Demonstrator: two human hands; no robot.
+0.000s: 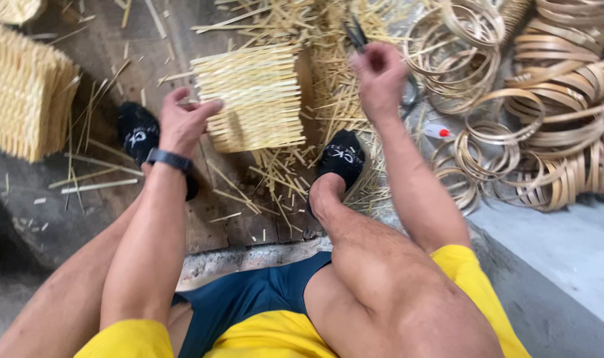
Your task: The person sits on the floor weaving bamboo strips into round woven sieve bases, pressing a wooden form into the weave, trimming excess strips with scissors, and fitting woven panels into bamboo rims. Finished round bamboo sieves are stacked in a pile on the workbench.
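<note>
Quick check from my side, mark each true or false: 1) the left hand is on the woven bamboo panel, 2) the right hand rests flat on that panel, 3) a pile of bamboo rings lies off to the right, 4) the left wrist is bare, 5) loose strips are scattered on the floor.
1) True. The left hand grips the left edge of the woven bamboo panel.
2) False. The right hand is raised beside the panel, fingers pinched; what it pinches is too small to tell.
3) True. The bamboo rings are piled at the right.
4) False. A dark wristband sits on it.
5) True. Loose strips litter the floor.
</note>
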